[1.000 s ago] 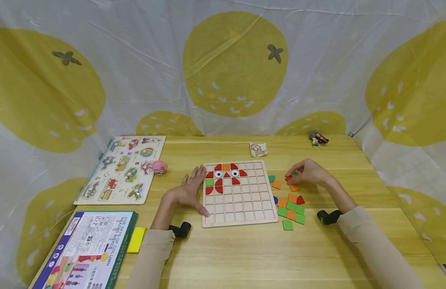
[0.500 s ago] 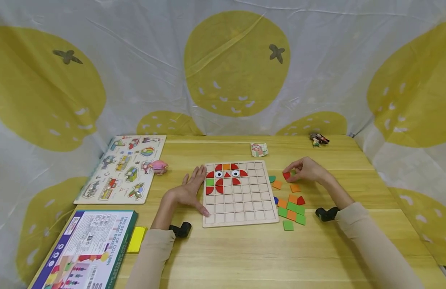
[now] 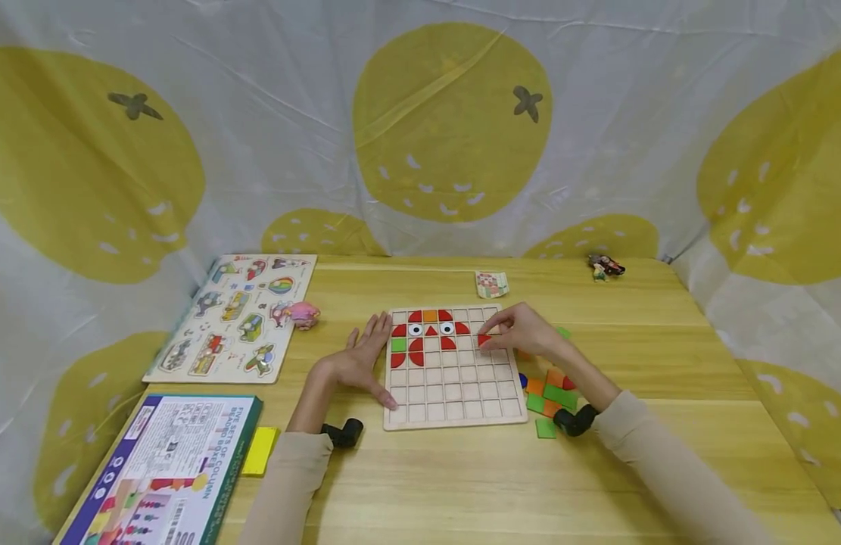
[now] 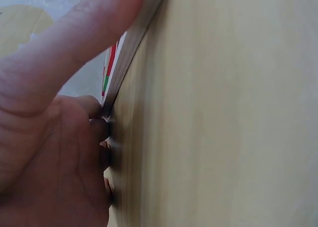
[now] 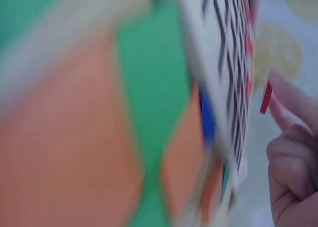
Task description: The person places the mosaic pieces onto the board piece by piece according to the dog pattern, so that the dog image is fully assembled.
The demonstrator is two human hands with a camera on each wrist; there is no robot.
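A square wooden grid board (image 3: 454,392) lies on the table with red, orange and green tiles and two eye discs in its upper left cells. My left hand (image 3: 355,371) rests with spread fingers along its left edge, the thumb on the lower left corner. In the left wrist view, the thumb (image 4: 74,48) crosses close over the board's side (image 4: 130,48). My right hand (image 3: 525,333) is over the right part of the grid. Between thumb and fingertips it pinches a small red tile (image 3: 484,341), seen edge-on in the right wrist view.
Loose tiles, among them a green tile (image 3: 546,428), lie right of the board, partly behind the right wrist. A pattern card (image 3: 491,284) is behind it. Leftward are a picture puzzle (image 3: 239,325), a pink toy (image 3: 303,314), a yellow block (image 3: 260,451) and a box (image 3: 171,462).
My right hand has picked the red tile up from among the loose pieces and carried it left over the board. The left hand has kept its place.
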